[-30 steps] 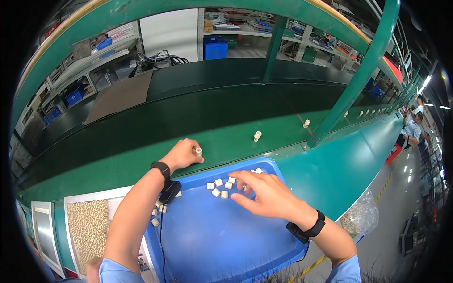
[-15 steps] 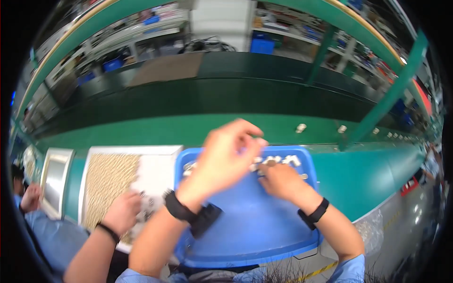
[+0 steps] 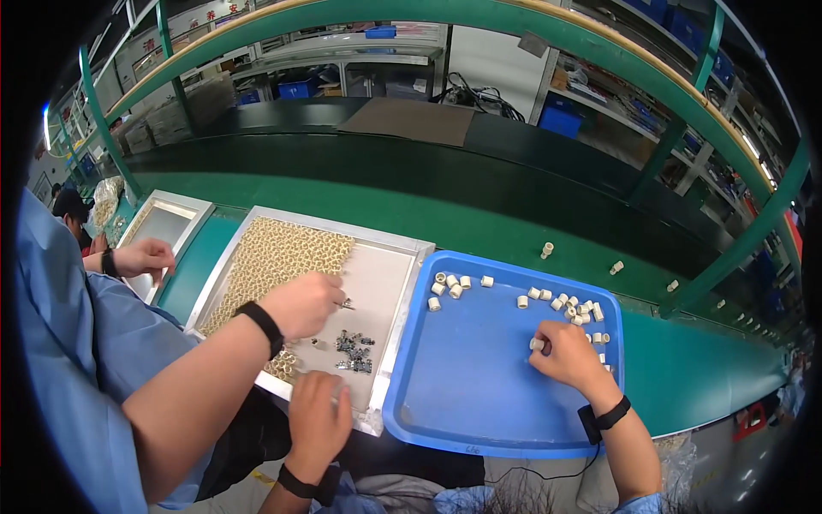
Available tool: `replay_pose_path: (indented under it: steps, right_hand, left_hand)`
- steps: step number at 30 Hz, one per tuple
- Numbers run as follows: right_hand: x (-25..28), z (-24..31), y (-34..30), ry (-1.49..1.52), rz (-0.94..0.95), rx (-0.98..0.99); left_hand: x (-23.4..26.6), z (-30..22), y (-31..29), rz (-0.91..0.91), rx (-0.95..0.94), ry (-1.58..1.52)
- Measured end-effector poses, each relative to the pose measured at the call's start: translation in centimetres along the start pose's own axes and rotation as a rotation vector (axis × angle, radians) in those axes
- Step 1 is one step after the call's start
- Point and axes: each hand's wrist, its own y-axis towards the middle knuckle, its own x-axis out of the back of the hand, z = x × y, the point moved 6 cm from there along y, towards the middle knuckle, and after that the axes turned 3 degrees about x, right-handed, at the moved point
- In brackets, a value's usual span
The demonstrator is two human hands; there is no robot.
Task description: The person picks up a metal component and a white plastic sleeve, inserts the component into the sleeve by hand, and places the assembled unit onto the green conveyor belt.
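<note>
My right hand [image 3: 565, 358] is over the right part of a blue tray [image 3: 479, 433], its thumb and fingers pinching a small cream cylinder [image 3: 537, 343]. Several similar cylinders [image 3: 570, 301] lie behind and beside it. My left hand [image 3: 317, 415] is at the near edge of a white-framed tray [image 3: 401, 321]. Its fingers are stretched forward with the thumb apart, and nothing shows in them. Close to its fingertips are beige rings [image 3: 281, 367] and a pile of small metal parts [image 3: 354, 351].
At left, a co-worker's hand [image 3: 304, 306] reaches over the framed tray, fingers at a small metal part. Another person's hand [image 3: 145, 257] is farther left. Stacked cream pieces [image 3: 547, 250] stand in a row on the green bench [image 3: 479, 224]. A green post [image 3: 736, 231] rises at right.
The view has swung left. My left hand has gone from above the blue tray to the framed tray's near edge. My right hand has come nearer with a cylinder pinched in it.
</note>
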Motion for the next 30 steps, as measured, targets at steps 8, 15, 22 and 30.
replay_pose_path:
  steps: [8,15,22,30]
  right_hand:
    - [-1.5,3.7,-1.4,-0.176,0.068,0.115]
    - [-2.9,6.0,-1.9,-0.322,0.044,0.211]
    - [-1.7,7.5,-1.5,-0.055,0.011,0.185]
    - [1.1,11.8,-3.3,0.801,-0.069,0.247]
  left_hand:
    - [0.2,3.5,2.2,-0.071,0.036,0.212]
    - [-0.7,5.2,3.3,-0.014,-0.033,0.179]
    - [-1.2,4.7,3.4,0.095,0.193,-0.013]
    - [-2.7,-2.5,1.6,0.095,0.252,-0.904]
